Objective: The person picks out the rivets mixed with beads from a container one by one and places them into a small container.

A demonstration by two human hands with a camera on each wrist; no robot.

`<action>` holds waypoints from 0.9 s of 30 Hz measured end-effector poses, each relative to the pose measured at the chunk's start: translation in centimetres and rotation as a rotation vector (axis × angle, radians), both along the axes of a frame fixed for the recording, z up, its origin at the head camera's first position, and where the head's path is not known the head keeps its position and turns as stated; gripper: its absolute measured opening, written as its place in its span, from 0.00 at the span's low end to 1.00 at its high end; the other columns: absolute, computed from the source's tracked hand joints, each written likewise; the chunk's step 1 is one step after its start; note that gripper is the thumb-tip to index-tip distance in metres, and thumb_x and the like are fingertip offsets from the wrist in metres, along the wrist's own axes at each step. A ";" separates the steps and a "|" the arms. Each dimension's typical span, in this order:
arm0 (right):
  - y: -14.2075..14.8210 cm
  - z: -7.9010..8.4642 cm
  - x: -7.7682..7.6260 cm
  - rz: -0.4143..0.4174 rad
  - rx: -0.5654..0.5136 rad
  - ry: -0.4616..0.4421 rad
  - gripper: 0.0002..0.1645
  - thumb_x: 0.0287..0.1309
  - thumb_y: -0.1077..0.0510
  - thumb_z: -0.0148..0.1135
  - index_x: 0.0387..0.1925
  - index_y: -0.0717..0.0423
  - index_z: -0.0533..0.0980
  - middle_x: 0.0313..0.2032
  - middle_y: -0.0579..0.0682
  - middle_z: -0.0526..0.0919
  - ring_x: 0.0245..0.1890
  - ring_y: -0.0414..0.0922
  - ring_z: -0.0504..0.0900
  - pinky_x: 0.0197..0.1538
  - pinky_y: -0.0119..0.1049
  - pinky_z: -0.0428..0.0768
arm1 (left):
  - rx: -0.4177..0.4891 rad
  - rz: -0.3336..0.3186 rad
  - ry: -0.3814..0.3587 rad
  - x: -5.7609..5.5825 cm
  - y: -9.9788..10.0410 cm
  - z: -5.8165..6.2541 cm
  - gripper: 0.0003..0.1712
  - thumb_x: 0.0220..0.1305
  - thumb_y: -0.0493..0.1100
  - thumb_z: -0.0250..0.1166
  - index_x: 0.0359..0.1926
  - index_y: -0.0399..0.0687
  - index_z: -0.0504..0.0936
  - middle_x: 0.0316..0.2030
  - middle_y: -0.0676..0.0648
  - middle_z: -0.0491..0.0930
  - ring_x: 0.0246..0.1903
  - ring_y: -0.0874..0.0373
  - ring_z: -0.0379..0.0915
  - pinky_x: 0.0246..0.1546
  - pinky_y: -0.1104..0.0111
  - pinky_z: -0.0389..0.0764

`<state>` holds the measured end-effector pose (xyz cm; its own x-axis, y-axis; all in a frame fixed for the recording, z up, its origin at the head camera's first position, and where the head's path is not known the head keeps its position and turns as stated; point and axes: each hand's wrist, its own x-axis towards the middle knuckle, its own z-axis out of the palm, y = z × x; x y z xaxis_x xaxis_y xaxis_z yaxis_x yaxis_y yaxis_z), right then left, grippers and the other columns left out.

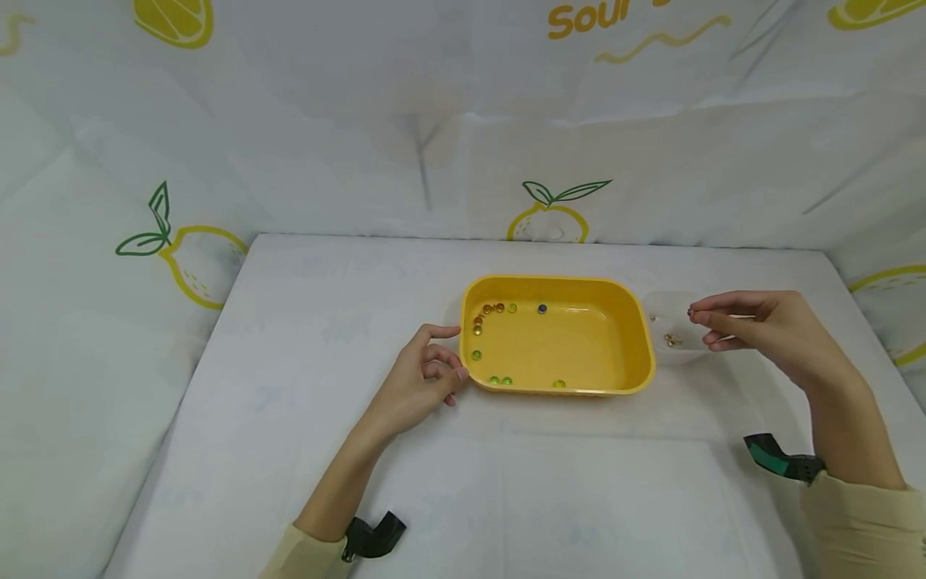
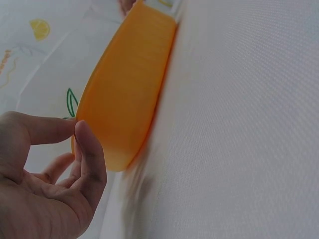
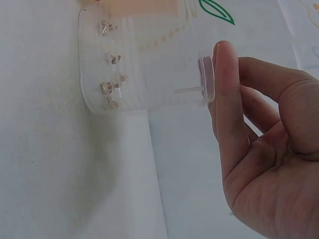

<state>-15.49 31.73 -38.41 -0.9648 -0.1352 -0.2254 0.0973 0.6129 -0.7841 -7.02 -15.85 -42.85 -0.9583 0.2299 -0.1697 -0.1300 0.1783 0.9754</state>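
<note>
A yellow tray [image 1: 555, 393] holds several small shiny beads, amber, green and one blue bead [image 1: 542, 309]. My left hand [image 1: 421, 374] touches the tray's left end with index fingertip and thumb; the other fingers bend outside the wall. Right of the tray stands a clear plastic container [image 3: 144, 64] with small gold-coloured pieces [image 1: 672, 341] at its bottom. Over its rim, my right hand [image 1: 760, 322] pinches a tiny dark reddish piece [image 1: 691, 312] between thumb and index finger. Its exact kind is too small to tell. In the right wrist view the fingers hide it.
A white cloth covers the table [image 1: 434, 482]. Behind it hangs a white curtain [image 1: 325, 145] with lemon prints. Black wrist cameras [image 1: 374, 536] are strapped at both sleeves.
</note>
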 end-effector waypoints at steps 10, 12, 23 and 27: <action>-0.2 0.1 0.2 0.006 0.008 -0.008 0.18 0.76 0.55 0.67 0.59 0.60 0.83 0.38 0.29 0.92 0.34 0.40 0.93 0.40 0.29 0.91 | 0.006 0.001 -0.002 0.0 0.0 0.0 0.34 0.71 0.32 0.67 0.75 0.45 0.69 0.44 0.39 0.84 0.32 0.49 0.83 0.33 0.62 0.90; -0.2 0.2 0.2 0.002 0.005 -0.005 0.17 0.76 0.55 0.67 0.58 0.59 0.83 0.38 0.29 0.92 0.33 0.40 0.93 0.40 0.28 0.91 | 0.007 -0.002 0.002 0.0 0.0 0.0 0.34 0.71 0.32 0.67 0.75 0.45 0.69 0.44 0.39 0.83 0.33 0.47 0.83 0.33 0.62 0.90; -0.2 0.2 0.2 0.001 0.006 0.001 0.16 0.76 0.55 0.67 0.58 0.58 0.84 0.38 0.28 0.91 0.33 0.40 0.93 0.40 0.26 0.91 | 0.004 -0.001 0.002 0.0 0.0 0.1 0.34 0.71 0.32 0.67 0.75 0.46 0.69 0.44 0.39 0.83 0.31 0.50 0.82 0.33 0.63 0.90; -0.2 0.3 0.3 -0.003 0.024 0.009 0.18 0.76 0.52 0.67 0.59 0.58 0.84 0.39 0.29 0.92 0.35 0.40 0.94 0.41 0.27 0.91 | 0.007 -0.004 0.004 0.0 0.0 0.0 0.34 0.71 0.32 0.67 0.75 0.46 0.69 0.44 0.39 0.83 0.32 0.49 0.83 0.33 0.63 0.90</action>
<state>-15.18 31.54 -38.09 -0.9672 -0.1268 -0.2200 0.0924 0.6310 -0.7703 -7.04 -15.87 -42.85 -0.9581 0.2345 -0.1647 -0.1257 0.1724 0.9770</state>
